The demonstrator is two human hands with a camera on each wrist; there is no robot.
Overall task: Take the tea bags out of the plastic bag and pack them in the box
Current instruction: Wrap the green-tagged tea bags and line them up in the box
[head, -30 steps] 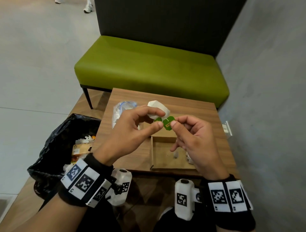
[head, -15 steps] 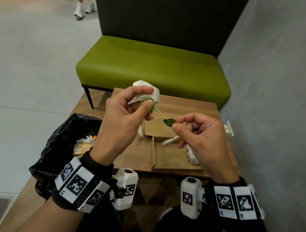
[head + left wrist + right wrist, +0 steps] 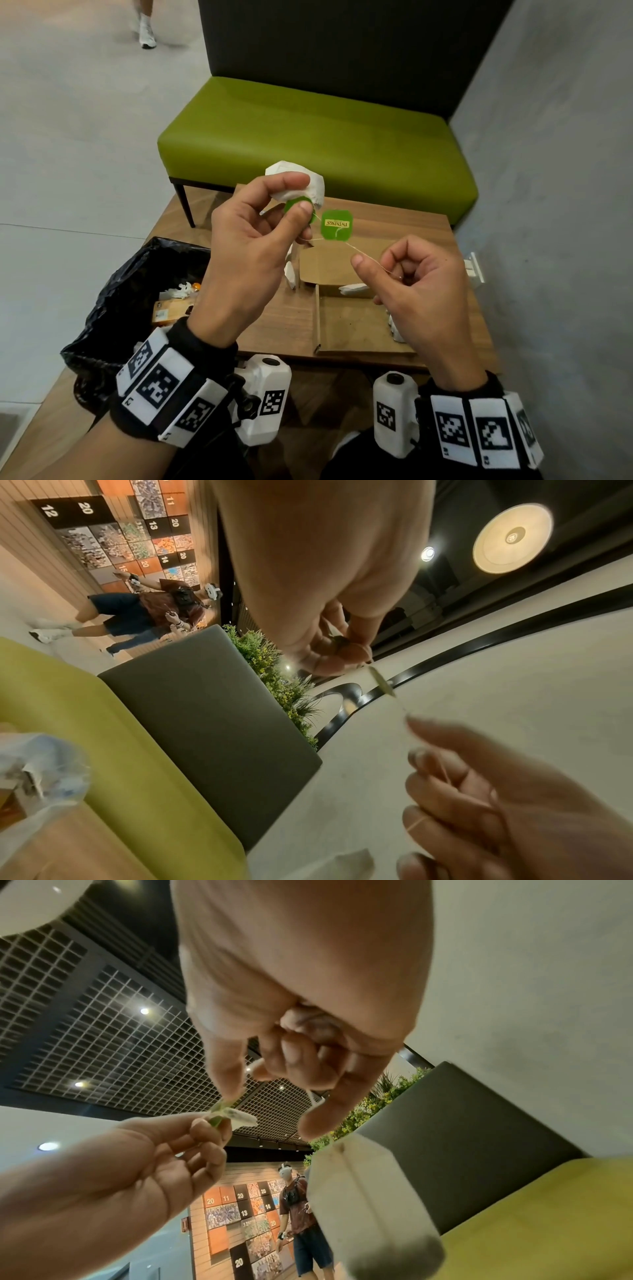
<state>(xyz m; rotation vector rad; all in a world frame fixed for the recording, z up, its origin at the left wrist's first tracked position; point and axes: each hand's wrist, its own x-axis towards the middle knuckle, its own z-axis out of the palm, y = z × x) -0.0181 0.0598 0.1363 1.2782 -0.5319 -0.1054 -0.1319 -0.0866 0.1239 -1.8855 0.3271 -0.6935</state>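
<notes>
Over the table my left hand (image 3: 299, 193) pinches a white tea bag (image 3: 301, 178) together with a round green tag (image 3: 294, 206). A thin string runs from it to my right hand (image 3: 376, 270), which pinches the string with its fingers curled. A second green tag (image 3: 337, 224) hangs on the string between the hands. Another tea bag (image 3: 352, 289) shows just under the right hand, and it looms large in the right wrist view (image 3: 369, 1204). The open cardboard box (image 3: 349, 325) lies on the table below, with tea bags (image 3: 394, 330) at its right side. The plastic bag (image 3: 44, 764) is mostly hidden.
The box sits on a small wooden table (image 3: 274, 325). A black rubbish bag (image 3: 120, 291) with litter stands at the left. A green bench (image 3: 308, 137) stands beyond the table and a grey wall (image 3: 548, 205) closes the right side. A person (image 3: 145, 31) walks at the far left.
My left hand rose with the tea bag while my right hand drew away to the right. The string pulled taut, and the square green tag left the right fingers and now hangs between the hands.
</notes>
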